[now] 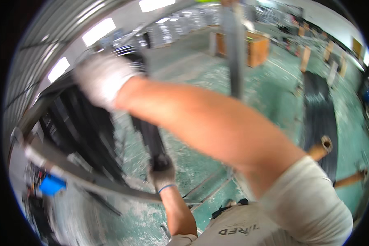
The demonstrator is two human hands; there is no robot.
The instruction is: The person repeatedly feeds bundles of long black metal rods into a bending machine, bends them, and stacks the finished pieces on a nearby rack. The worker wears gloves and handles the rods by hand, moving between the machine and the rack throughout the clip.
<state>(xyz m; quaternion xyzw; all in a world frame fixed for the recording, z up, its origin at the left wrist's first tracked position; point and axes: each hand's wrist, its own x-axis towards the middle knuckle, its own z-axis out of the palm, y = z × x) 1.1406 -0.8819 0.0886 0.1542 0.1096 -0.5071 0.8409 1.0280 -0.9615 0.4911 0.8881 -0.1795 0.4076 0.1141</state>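
Note:
Long black strips (86, 127) hang in a thick bunch from a metal rack on the left. My right hand (104, 80), in a white glove, is raised across the view to the top of the strips; motion smears its fingers, so its grip does not show. Lower down, my gloved left hand (164, 178), a blue band at its wrist, is closed around the lower part of a narrower bundle of black strips (151, 137). That bundle runs up toward the right hand, beside the hanging bunch.
A curved-looking metal rail (90, 180) crosses below the hanging strips. An upright metal post (233, 53) stands ahead, with a wooden crate (256, 49) behind it. To the right are another long black bundle (320, 115) and brown tubes (350, 179). A blue object (52, 184) lies lower left.

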